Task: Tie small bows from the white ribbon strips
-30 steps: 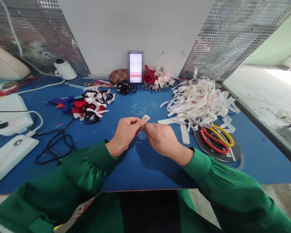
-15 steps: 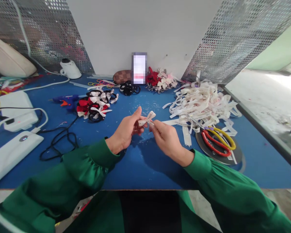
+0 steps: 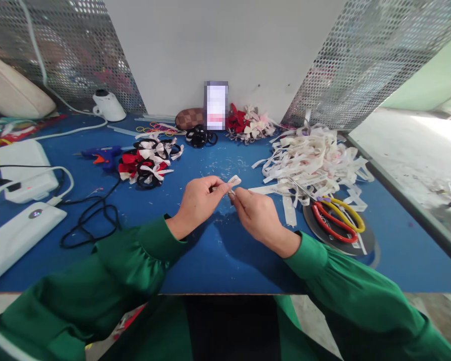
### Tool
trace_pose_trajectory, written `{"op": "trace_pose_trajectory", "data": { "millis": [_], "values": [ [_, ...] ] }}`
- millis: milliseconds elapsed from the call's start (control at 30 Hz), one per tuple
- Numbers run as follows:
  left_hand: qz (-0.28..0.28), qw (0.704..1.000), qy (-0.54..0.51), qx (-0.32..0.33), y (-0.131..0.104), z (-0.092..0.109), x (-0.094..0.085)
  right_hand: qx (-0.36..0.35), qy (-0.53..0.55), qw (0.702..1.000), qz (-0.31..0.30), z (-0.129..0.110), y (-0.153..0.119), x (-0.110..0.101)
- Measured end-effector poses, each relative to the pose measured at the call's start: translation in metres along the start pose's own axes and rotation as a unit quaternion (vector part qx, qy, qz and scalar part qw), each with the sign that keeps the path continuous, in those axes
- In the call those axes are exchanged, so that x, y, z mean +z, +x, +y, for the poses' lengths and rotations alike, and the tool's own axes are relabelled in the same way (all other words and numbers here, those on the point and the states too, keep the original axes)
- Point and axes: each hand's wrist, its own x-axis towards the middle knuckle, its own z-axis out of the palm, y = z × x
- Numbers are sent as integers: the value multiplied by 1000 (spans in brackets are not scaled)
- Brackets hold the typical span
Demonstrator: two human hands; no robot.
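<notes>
A small white ribbon bow (image 3: 234,179) with dark print is pinched between my two hands above the blue table (image 3: 225,260). My left hand (image 3: 202,201) is closed on its left side, the thumb lying over the ribbon and hiding much of it. From the right, my right hand (image 3: 258,214) pinches the lower part between thumb and forefinger. One printed ribbon end sticks up beyond the fingertips. Just right of my right hand lies a loose printed strip (image 3: 289,210) from the ribbon pile (image 3: 315,155).
Scissors (image 3: 338,218) with red and yellow handles rest on a black spool (image 3: 323,235) at right. Finished bows (image 3: 146,163), a blue glue gun (image 3: 103,155), a black cable (image 3: 86,220) and a white power bank (image 3: 26,240) lie left. A phone (image 3: 216,105) stands behind.
My left thumb has come down from its raised position onto the ribbon, and the left fingers have closed. Less of the bow shows now. My right hand has barely moved.
</notes>
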Motion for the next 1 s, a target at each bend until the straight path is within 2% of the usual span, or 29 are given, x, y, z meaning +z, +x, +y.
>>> {"op": "trace_pose_trajectory", "data": {
  "millis": [100,267,400,467,567,700,833,900,1000],
  "values": [
    [14,999,38,34,0,2,-1,-48,-62,997,8,0,1,-3],
    [-53,989,-105,-90,0,1,2,-138,-104,985,8,-1,2,-7],
    [-80,980,-138,-118,2,2,-1,-180,-120,976,12,-5,0,-7],
    [-92,978,-148,-117,3,3,-3,-160,-104,981,35,-5,-1,-7],
    [-100,968,-196,-118,4,2,-5,-83,-62,993,63,-3,0,-9],
    [-105,948,-263,-143,4,-1,-4,10,16,998,60,-1,1,-10],
    [-82,960,-241,-115,4,0,-4,30,76,996,43,-3,1,-11],
    [-71,972,-205,-94,4,1,-5,67,143,987,41,-3,3,-11],
    [-65,986,-139,-62,4,2,-5,140,299,939,91,1,7,-11]
  ]
}}
